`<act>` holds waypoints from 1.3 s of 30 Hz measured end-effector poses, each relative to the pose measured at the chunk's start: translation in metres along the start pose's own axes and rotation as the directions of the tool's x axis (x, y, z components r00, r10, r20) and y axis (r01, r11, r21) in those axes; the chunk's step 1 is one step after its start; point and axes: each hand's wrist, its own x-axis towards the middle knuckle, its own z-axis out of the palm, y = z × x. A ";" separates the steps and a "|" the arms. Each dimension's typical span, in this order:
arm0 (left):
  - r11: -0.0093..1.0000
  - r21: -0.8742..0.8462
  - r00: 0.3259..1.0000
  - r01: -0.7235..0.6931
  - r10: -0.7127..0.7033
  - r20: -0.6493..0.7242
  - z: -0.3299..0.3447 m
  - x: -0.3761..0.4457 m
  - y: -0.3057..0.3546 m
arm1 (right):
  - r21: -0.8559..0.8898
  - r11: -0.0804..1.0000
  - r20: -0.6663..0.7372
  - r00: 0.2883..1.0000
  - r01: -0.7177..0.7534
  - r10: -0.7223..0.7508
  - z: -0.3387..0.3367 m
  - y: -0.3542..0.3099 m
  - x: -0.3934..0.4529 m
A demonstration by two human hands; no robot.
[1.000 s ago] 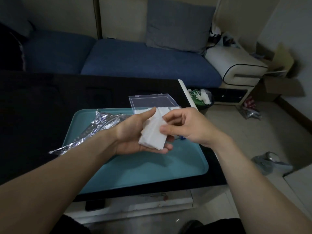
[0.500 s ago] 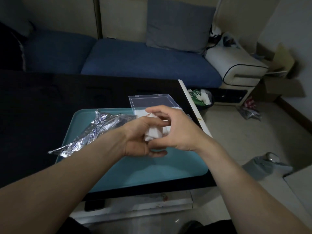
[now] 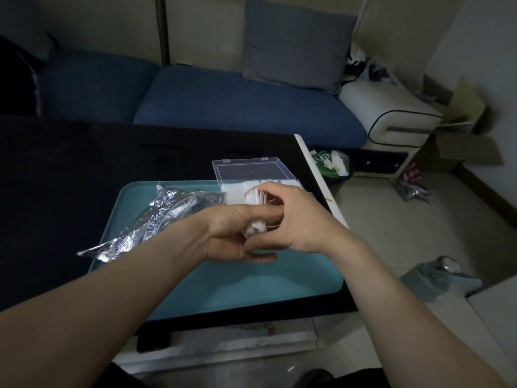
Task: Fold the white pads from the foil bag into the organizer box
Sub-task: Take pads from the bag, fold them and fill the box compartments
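**What the surfaces look like**

I see crinkled, shiny foil on the bag (image 3: pixel 156 219), clear glossy plastic on the box (image 3: pixel 251 170), soft matt white pads (image 3: pixel 256 197), a smooth matt teal tray (image 3: pixel 251 287), a glossy black table (image 3: pixel 84 163), and a blue cloth sofa (image 3: pixel 223 107).

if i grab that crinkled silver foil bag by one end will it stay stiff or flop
The crinkled silver foil bag probably flops: it lies flattened and creased, one end draped over the rim of the teal plastic tray. It looks near empty, so likely light. Its shiny film may slide in a loose grip, and the creases suggest it will hold new bends.
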 end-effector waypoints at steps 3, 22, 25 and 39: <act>0.997 -0.054 0.999 -0.047 0.048 0.021 0.000 0.002 0.002 | -0.005 1.000 0.002 1.000 -0.027 0.027 0.000 0.001 0.000; 0.992 -0.017 0.991 -0.126 0.127 0.035 0.005 0.002 0.002 | -0.093 0.993 -0.041 0.996 0.073 -0.077 0.005 0.000 0.000; 0.989 -0.018 0.989 -0.146 0.146 0.002 0.005 0.001 0.001 | -0.135 0.990 -0.070 0.997 0.032 -0.042 0.003 -0.001 0.001; 0.958 -0.088 0.957 -0.274 0.262 -0.126 0.002 0.006 0.001 | -0.241 0.970 -0.082 0.997 -0.018 -0.002 0.004 0.005 0.002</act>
